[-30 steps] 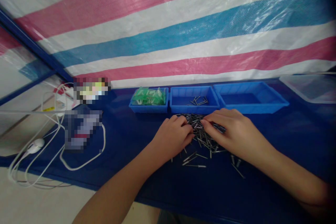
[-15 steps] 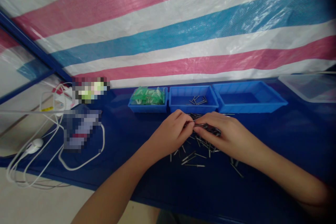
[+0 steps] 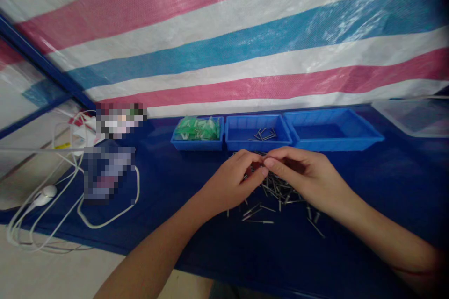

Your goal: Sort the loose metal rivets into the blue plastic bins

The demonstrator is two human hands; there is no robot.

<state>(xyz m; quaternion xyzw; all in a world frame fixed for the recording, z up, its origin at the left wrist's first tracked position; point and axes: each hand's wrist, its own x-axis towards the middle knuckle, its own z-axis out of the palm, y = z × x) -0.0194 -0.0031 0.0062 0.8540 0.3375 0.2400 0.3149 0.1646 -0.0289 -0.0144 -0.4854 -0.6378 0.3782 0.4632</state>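
My left hand (image 3: 235, 178) and my right hand (image 3: 304, 172) meet fingertip to fingertip over a heap of thin metal blind rivets (image 3: 278, 190). Both are closed in a pinch, thumbs against forefingers. Whatever lies between the fingertips is hidden by the thumbs. The heap spreads under and between the hands, and several loose rivets (image 3: 253, 211) lie nearer the front. Just behind my fingers stands a blue bin (image 3: 257, 144) with several rivets inside.
Left of that bin, another blue bin (image 3: 197, 146) holds green plastic packets (image 3: 198, 128). A longer blue bin (image 3: 338, 144) adjoins on the right. A clear plastic lid or tray (image 3: 414, 119) is at far right. White cables (image 3: 79, 168) run along the left side.
My fingertips have shifted slightly right and pressed together. A bit of metal that showed at my right fingertips is now covered. The bins and the loose rivets in front stay put.
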